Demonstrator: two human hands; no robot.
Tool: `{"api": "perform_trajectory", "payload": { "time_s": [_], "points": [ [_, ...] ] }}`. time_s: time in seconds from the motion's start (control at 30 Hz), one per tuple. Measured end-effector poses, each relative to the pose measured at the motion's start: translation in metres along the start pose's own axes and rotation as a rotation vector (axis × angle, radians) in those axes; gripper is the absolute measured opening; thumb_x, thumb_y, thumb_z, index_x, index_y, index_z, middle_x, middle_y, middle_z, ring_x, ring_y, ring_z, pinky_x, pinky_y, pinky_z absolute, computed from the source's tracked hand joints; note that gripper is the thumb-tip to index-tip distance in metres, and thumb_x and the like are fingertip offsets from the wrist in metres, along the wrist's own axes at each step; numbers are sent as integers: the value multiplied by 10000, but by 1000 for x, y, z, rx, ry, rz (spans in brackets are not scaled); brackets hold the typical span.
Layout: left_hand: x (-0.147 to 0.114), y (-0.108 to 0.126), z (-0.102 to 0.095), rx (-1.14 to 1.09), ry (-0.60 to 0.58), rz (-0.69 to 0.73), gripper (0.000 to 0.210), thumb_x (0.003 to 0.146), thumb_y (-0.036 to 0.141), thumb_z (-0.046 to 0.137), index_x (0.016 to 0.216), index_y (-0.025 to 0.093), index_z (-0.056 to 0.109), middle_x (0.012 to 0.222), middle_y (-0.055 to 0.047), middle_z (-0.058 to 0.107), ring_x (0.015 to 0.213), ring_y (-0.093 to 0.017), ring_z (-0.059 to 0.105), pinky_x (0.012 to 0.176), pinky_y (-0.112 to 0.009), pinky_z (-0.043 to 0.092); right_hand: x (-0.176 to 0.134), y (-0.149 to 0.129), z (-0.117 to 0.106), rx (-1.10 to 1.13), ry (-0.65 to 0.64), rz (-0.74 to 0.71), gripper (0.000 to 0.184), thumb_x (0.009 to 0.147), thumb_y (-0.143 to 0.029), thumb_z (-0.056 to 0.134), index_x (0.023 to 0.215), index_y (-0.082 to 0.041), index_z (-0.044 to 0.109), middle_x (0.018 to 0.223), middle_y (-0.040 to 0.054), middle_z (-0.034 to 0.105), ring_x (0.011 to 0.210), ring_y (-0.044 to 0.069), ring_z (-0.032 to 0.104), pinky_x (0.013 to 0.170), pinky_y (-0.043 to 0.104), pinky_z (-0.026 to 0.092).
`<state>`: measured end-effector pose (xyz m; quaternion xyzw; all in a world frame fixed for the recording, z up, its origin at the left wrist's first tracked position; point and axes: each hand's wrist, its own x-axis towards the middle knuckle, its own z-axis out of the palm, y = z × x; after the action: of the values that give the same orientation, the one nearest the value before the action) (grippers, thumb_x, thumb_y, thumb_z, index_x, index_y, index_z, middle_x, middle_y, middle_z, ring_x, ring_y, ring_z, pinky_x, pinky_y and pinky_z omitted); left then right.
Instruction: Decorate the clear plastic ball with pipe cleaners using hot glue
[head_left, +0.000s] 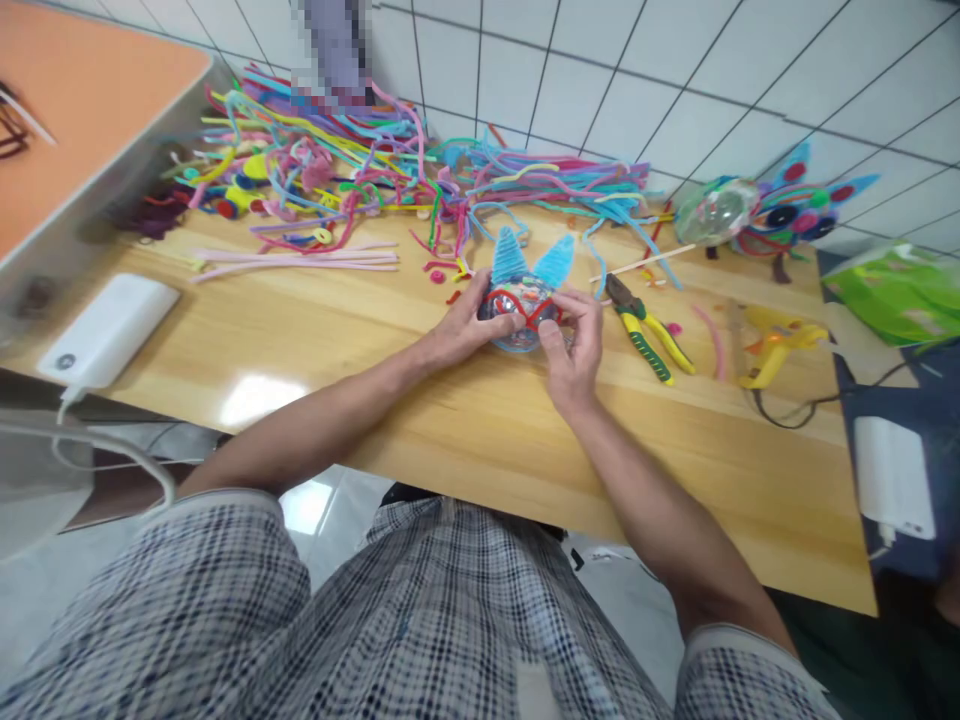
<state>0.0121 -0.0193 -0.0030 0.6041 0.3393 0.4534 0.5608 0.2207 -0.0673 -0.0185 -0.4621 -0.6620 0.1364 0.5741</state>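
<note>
Between my two hands, over the middle of the wooden table, is a clear round ball craft (517,290) with two blue pipe-cleaner ears and a red glasses-shaped band across its front. My left hand (480,318) grips its left side, the thumb lying on the red band. On the right side, my right hand (574,340) holds it with thumb and bent fingers at the band's end. Just right of that hand lie pliers (651,335) with yellow and green handles, and a thin wooden stick (652,262).
Many coloured pipe cleaners (360,150) are heaped along the wall. A finished-looking eared ball craft (787,215) stands at the back right, near a yellow glue gun (780,350) and a green packet (896,290). White power banks (109,328) lie at both sides.
</note>
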Motion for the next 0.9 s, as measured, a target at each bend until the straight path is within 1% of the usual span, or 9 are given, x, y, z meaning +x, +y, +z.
{"api": "perform_trajectory", "payload": {
  "time_s": [0.1, 0.2, 0.33, 0.47, 0.53, 0.7, 0.8, 0.9],
  "points": [
    [-1, 1, 1, -15, -20, -4, 900, 800, 739, 1011, 1456, 249, 637, 1475, -137, 760, 1436, -412, 734, 1254, -581, 629, -2, -2, -1, 3, 10, 9, 467, 1141, -685, 641, 1413, -310, 701, 1410, 129, 734, 1425, 350, 702, 1179, 601, 623],
    [-4, 2, 2, -18, -47, -9, 925, 827, 777, 987, 1494, 254, 613, 1506, -133, 745, 1439, -406, 726, 1259, -563, 620, -4, -2, -2, -11, 9, 35, 477, 1113, -684, 692, 1415, -315, 690, 1414, 122, 711, 1402, 346, 699, 1159, 586, 628],
    [-8, -4, 7, -47, -84, -2, 1075, 777, 803, 1027, 1578, 266, 554, 1612, -160, 685, 1499, -410, 702, 1284, -557, 606, -8, -1, -5, 10, 29, 45, 462, 1094, -668, 728, 1413, -336, 694, 1406, 95, 695, 1378, 339, 699, 1159, 585, 622],
    [-10, -13, 14, -32, -51, 37, 1199, 758, 803, 1037, 1666, 271, 464, 1689, -209, 607, 1546, -437, 674, 1320, -632, 581, -13, -4, -8, -13, 37, 65, 436, 1093, -643, 734, 1410, -348, 688, 1408, 90, 686, 1355, 333, 702, 1123, 574, 632],
    [-9, -17, 16, -11, -27, 52, 1227, 749, 809, 1039, 1670, 280, 425, 1709, -214, 587, 1566, -440, 663, 1331, -636, 576, -13, -5, -8, -23, 33, 88, 441, 1091, -651, 725, 1407, -346, 679, 1413, 95, 680, 1353, 337, 703, 1124, 578, 633],
    [-5, -21, 17, -17, -11, 66, 1165, 730, 813, 1053, 1554, 288, 419, 1610, -186, 658, 1442, -384, 755, 1249, -570, 645, -11, -7, -5, -5, 37, 128, 456, 1070, -685, 722, 1371, -346, 667, 1405, 103, 679, 1353, 343, 697, 1145, 578, 632],
    [-3, -18, 18, -50, -11, 59, 1144, 741, 826, 1036, 1541, 273, 433, 1593, -190, 683, 1445, -389, 759, 1245, -560, 646, -8, -6, -7, 3, 19, 154, 454, 1062, -685, 721, 1362, -349, 672, 1426, 110, 679, 1397, 357, 684, 1159, 584, 632],
    [0, -14, 19, -66, 11, 31, 1095, 756, 843, 1013, 1516, 269, 473, 1562, -169, 714, 1426, -377, 766, 1237, -540, 644, -6, -5, -8, -36, -9, 191, 474, 1052, -703, 700, 1369, -351, 673, 1477, 119, 683, 1451, 368, 677, 1191, 604, 632]
  ]
}}
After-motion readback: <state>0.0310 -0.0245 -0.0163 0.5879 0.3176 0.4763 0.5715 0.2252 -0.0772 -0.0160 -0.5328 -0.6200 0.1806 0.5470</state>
